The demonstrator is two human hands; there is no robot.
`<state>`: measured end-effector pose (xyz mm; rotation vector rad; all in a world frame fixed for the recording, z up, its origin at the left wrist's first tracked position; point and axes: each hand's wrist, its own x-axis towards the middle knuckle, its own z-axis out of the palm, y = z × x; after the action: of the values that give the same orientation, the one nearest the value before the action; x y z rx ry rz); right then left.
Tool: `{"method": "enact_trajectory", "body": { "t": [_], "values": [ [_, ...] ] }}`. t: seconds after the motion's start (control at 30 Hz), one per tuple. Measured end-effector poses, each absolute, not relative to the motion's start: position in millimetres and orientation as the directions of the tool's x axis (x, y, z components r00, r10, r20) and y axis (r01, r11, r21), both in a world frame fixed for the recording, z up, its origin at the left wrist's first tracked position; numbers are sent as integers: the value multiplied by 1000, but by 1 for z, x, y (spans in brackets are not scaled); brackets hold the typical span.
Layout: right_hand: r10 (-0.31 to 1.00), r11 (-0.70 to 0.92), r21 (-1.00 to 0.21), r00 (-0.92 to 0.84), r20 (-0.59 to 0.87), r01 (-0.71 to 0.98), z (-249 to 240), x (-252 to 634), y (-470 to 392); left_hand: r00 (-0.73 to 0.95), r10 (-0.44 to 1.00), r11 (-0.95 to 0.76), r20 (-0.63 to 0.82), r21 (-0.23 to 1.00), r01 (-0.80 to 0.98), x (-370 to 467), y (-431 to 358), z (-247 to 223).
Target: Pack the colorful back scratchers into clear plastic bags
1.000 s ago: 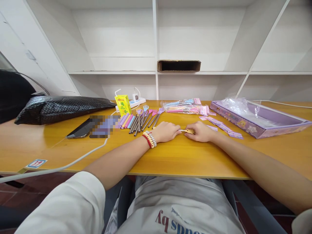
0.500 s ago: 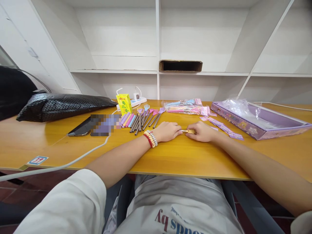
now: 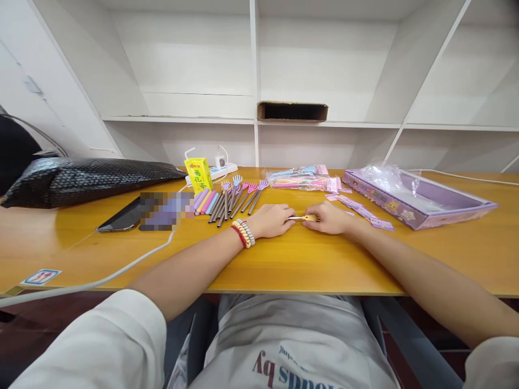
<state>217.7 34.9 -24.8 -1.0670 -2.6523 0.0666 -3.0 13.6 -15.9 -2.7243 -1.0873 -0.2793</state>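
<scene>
A back scratcher with a yellow hand-shaped head (image 3: 311, 218) and a thin silver rod lies level between my two hands. My left hand (image 3: 272, 220) is closed around the rod end, and its fingers hide that end. On the yellow head, my right hand (image 3: 325, 217) is closed, with the small prongs showing under the fingers. Left of my left hand is a pile of back scratchers (image 3: 239, 200) with dark metal rods and pink, purple and blue heads. Pastel handle tubes (image 3: 205, 201) lie beside them.
A yellow drink carton (image 3: 200, 175) and a power strip (image 3: 221, 171) stand behind the pile. Further left are a phone (image 3: 120, 215), a black padded bag (image 3: 93, 178) and a white cable (image 3: 133, 263). Bagged back scratchers (image 3: 302, 183), purple cards (image 3: 357, 205) and a purple box (image 3: 454, 220) lie right.
The whole view has shifted slightly, so things appear a little further left. Both hands keep their hold on the yellow-headed back scratcher, with slightly more of its rod visible between them.
</scene>
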Motion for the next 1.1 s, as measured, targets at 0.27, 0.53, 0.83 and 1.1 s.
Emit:
{"method": "enact_trajectory", "body": {
  "t": [0.27, 0.53, 0.83, 1.1],
  "values": [
    [671, 739, -168, -695, 257, 652, -25, 218, 38, 689, 672, -697, 271, -83, 712, -5, 17, -16],
    [642, 763, -155, -708, 294, 628, -27, 219, 41, 682, 690, -685, 241, -87, 723, -6, 17, -15],
    [660, 749, -180, -690, 298, 638, -25, 222, 42, 682, 690, -688, 243, -75, 722, -7, 18, -15],
    [673, 738, -184, -684, 282, 649, -22, 226, 43, 646, 710, -662, 281, -47, 748, -6, 17, -15]
  ]
}}
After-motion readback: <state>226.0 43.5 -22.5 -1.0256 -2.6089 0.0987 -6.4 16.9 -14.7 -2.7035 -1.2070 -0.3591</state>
